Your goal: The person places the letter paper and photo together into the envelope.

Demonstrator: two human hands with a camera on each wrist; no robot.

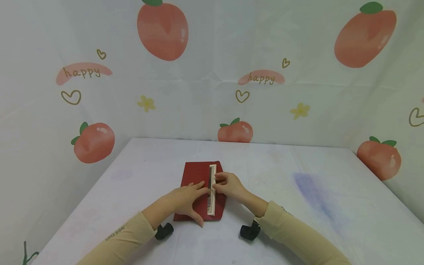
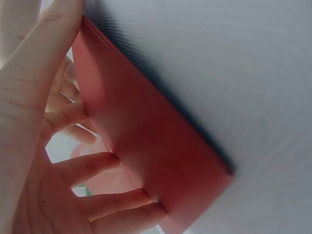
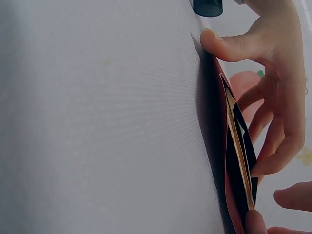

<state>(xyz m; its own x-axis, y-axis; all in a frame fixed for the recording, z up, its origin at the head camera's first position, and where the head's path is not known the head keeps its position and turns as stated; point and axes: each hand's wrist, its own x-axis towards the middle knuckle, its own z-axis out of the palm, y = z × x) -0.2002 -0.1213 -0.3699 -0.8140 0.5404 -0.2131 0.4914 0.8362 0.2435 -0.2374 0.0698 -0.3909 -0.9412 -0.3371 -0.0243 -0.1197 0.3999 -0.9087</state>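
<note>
A red envelope point(image 1: 195, 173) lies on the table, its flap point(image 1: 221, 206) spread out to the right. A pale-bordered card point(image 1: 212, 206) with a dark picture sticks partly out of its right-hand opening; the rest is hidden inside. My left hand point(image 1: 187, 198) rests on the envelope, fingers spread and thumb near its front edge. At the card's outer edge, my right hand point(image 1: 232, 187) pinches with thumb and fingers. The right wrist view shows the envelope's mouth gaping, with the card's edge point(image 3: 236, 136) inside it.
A white cloth covers the table point(image 1: 265, 162), with a bluish smudge point(image 1: 313, 195) to the right. Black wrist cameras hang under both sleeves. A white backdrop point(image 1: 205, 103) with printed fruit stands behind the table.
</note>
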